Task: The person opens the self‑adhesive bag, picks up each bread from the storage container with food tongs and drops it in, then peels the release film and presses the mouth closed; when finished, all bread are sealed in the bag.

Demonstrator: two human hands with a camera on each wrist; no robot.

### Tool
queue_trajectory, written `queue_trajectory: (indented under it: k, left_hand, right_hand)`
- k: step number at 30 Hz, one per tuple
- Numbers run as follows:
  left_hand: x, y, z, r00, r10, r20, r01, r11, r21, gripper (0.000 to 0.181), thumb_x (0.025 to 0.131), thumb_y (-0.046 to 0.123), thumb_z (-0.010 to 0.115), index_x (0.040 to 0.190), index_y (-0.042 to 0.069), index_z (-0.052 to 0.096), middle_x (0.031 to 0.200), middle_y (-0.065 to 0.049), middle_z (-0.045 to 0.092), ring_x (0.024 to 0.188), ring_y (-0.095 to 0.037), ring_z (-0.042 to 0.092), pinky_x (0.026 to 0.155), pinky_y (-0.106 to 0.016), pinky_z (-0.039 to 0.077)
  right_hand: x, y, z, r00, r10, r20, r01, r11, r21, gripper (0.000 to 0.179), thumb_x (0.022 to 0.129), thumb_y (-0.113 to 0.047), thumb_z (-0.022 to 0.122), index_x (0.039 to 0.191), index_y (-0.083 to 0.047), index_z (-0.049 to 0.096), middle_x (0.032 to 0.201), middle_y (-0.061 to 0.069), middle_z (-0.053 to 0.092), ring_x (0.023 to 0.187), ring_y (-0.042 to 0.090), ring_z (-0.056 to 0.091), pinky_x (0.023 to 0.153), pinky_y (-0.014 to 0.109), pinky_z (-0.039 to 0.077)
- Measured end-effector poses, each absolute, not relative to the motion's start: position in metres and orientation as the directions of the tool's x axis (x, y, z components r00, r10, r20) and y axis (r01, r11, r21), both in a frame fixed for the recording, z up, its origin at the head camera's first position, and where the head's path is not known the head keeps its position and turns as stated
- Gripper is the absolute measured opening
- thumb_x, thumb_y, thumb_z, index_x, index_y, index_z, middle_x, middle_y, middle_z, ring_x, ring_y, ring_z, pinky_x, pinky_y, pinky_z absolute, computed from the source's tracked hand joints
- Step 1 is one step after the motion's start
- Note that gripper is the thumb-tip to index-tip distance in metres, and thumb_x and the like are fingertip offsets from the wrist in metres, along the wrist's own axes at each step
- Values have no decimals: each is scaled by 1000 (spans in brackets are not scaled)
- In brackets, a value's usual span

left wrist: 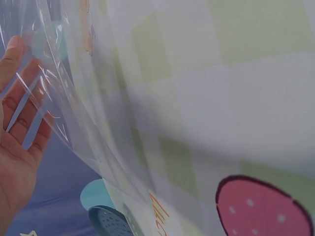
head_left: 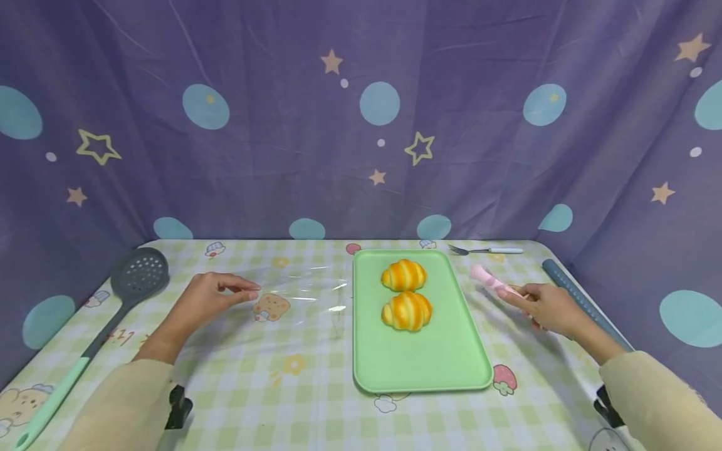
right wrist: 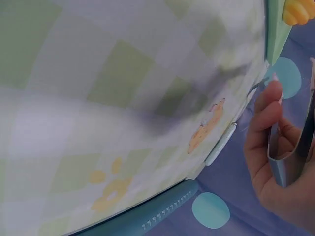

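My left hand pinches the edge of a clear plastic bag between thumb and fingertips, above the left part of the table. Through the film, the left wrist view shows the other fingers loosely extended. A pair of tongs with pink tips is gripped in my right hand, right of the tray. Their bent metal end lies against the palm in the right wrist view. Between the hands stands a green tray carrying two croissant-shaped breads, the rear one close behind the front one.
A slotted skimmer with a mint handle lies along the left edge. Behind the tray, to the right, is a fork with a white handle. A long blue-grey object runs along the right edge. A purple curtain hangs behind the table.
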State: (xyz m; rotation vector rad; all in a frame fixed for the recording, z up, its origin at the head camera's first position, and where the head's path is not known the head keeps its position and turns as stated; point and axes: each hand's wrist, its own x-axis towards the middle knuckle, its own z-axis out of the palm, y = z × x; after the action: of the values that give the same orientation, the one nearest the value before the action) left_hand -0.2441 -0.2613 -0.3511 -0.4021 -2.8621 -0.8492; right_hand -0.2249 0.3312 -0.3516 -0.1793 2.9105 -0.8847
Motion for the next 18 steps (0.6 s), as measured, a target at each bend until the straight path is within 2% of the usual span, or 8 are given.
queue_trajectory:
  k: [3, 11, 18]
  left_hand:
    - [-244, -261, -351, -956, 217, 197, 290, 804, 519, 19, 92, 27, 77, 106, 14, 82, 92, 3, 77, 89, -20, 67, 83, -43, 47]
    - [-244, -263, -352, -959, 218, 181, 281, 798, 532, 22, 93, 28, 77, 110, 14, 81, 95, 3, 76, 91, -20, 66, 84, -42, 46]
    - [-243, -264, -351, -962, 214, 172, 274, 800, 534, 27, 93, 34, 76, 112, 15, 81, 99, 0, 76, 93, -20, 66, 86, -43, 47]
  right_hand:
    - [-225, 331, -347, -986, -166, -17, -128, 818, -560, 54, 101, -46, 61, 120, 4, 67, 71, 6, 62, 54, 21, 56, 54, 32, 47]
    - [-226, 328, -329, -961, -244, 129, -276, 846, -456, 50, 98, -41, 68, 124, 2, 68, 81, 0, 65, 56, 14, 56, 54, 29, 45]
    - [-225, 323, -312, -936, -320, 144, -351, 845, -404, 54, 95, -39, 73, 129, 2, 64, 93, 1, 66, 67, 10, 61, 62, 31, 50]
